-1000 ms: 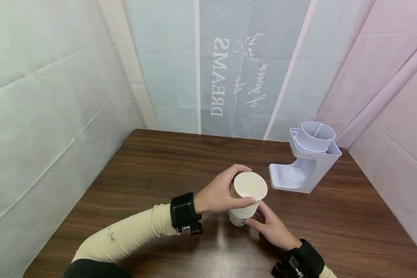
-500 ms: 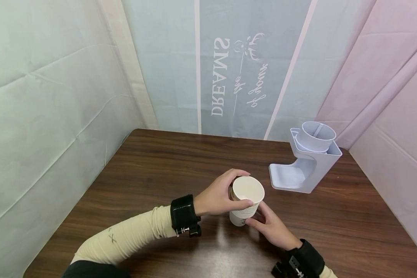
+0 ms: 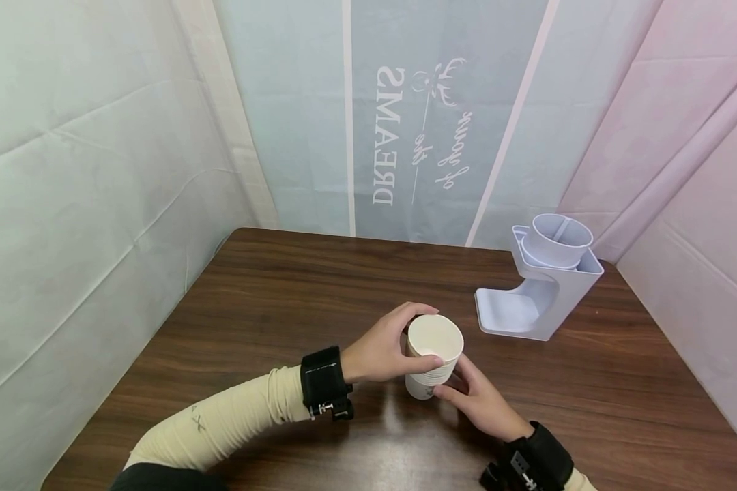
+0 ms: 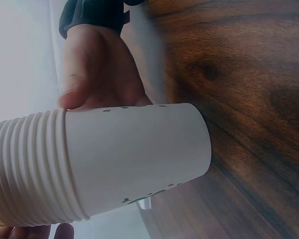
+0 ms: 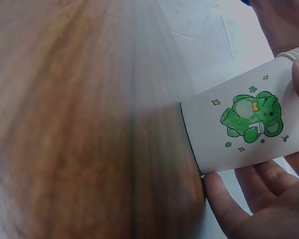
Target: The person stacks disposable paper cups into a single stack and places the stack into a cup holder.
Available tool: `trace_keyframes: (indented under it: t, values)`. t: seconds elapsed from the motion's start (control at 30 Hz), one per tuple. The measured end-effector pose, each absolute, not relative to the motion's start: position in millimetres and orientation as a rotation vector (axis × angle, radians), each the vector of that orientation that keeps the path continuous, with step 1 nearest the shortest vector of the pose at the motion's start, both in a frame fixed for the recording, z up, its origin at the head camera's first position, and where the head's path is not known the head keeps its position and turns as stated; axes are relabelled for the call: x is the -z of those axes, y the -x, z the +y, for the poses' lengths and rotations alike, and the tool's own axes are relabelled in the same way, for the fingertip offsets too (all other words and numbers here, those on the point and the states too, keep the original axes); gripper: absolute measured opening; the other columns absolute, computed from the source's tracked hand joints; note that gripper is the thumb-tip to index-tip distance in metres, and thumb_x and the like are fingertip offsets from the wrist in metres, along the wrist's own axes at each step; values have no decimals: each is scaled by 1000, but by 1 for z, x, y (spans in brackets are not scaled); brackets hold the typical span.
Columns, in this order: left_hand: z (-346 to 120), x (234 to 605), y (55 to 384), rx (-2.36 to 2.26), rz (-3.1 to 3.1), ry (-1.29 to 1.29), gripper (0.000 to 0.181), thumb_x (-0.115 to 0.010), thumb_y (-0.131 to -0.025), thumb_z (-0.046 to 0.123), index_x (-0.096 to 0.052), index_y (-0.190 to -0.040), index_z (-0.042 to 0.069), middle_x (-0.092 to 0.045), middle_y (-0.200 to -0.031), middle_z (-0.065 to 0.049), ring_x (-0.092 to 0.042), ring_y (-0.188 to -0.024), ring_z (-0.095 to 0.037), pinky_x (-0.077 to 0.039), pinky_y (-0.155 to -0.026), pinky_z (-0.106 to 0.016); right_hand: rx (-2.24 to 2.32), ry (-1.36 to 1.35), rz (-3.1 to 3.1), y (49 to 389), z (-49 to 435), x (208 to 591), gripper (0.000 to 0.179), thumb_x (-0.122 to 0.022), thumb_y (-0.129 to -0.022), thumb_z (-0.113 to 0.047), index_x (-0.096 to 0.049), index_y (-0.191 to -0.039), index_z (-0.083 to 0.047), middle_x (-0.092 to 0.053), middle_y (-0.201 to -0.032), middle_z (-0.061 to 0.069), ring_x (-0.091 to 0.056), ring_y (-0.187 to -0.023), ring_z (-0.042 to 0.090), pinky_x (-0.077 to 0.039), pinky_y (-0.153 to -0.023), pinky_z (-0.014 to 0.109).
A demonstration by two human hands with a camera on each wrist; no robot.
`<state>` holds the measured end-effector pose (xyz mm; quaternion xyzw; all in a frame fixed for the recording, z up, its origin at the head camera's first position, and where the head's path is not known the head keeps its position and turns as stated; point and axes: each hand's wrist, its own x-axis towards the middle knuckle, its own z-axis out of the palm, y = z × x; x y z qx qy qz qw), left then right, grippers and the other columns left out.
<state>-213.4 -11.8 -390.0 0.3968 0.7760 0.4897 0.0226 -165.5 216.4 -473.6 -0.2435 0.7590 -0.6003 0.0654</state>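
A nested stack of white paper cups (image 3: 428, 376) stands upright near the front middle of the table, its base at the tabletop. My left hand (image 3: 388, 346) grips the upper cups from the left, thumb and fingers spread round them just below the top rim. From the lower right, my right hand (image 3: 482, 402) holds the bottom paper cup (image 4: 139, 154) between thumb and fingers. Several rims lie close together above that cup's plain wall in the left wrist view. A green bear print (image 5: 254, 115) shows on the bottom paper cup in the right wrist view.
A pale blue plastic stand (image 3: 555, 300) with a round cup-shaped holder (image 3: 557, 242) on top is at the right back of the brown wooden table (image 3: 295, 286). Fabric curtains (image 3: 301, 123) close off the back and both sides.
My left hand and the upper paper cups have moved down and slightly left, so the stack's rim sits lower. My right hand and the bottom paper cup have stayed in place.
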Motion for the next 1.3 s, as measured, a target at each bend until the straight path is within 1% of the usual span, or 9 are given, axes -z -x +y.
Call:
trace_keyframes:
  t: [0.1,0.23,0.47,0.73,0.9,1.0,1.3]
  values:
    - [-12,393,214,-1509,2408,-1230,68,-84,-84,22,-51,-141,4,-58,-130,-6,-58,-113,-21,-50,-98,-33,1815,748,2295,166,216,474,70,-64,-99,-3,-23,-156,6,-36,-153,30,-49,-128,-3,-49,-99,24]
    - [-14,396,214,-1508,2402,-1230,68,-83,-85,23,-51,-142,6,-59,-129,-5,-57,-112,-16,-49,-98,-30,1815,747,2301,167,216,475,72,-64,-99,-3,-22,-157,5,-34,-155,29,-48,-129,-3,-49,-99,24]
    - [-15,400,213,-1551,2351,-1229,67,-81,-87,21,-49,-144,7,-58,-131,-5,-56,-112,-11,-47,-99,-28,1817,741,2290,167,216,474,72,-64,-100,-4,-21,-157,4,-34,-155,27,-49,-129,-2,-49,-100,24]
    - [-11,407,213,-1649,2281,-1215,66,-77,-89,17,-46,-147,5,-54,-139,-10,-55,-119,-15,-45,-104,-31,1821,735,2294,166,215,474,72,-64,-99,-3,-22,-156,6,-37,-152,29,-51,-127,-1,-50,-99,25]
    - [-10,410,213,-1654,2273,-1209,68,-75,-90,17,-44,-149,5,-51,-144,-11,-54,-123,-18,-44,-106,-33,1809,720,2307,165,216,474,72,-64,-99,-4,-22,-157,5,-38,-152,30,-51,-127,-2,-50,-99,25]
    - [-10,411,212,-1658,2281,-1210,68,-75,-91,18,-43,-149,2,-51,-144,-12,-54,-124,-19,-44,-107,-33,1808,721,2311,166,216,474,72,-65,-99,-4,-22,-156,5,-38,-152,30,-51,-126,-2,-50,-99,25]
    - [-7,417,209,-1706,2259,-1169,68,-73,-92,17,-41,-151,4,-48,-147,-12,-53,-125,-19,-44,-107,-35,1828,732,2299,166,216,475,72,-65,-99,-3,-23,-156,6,-35,-153,30,-50,-127,-3,-50,-99,24]
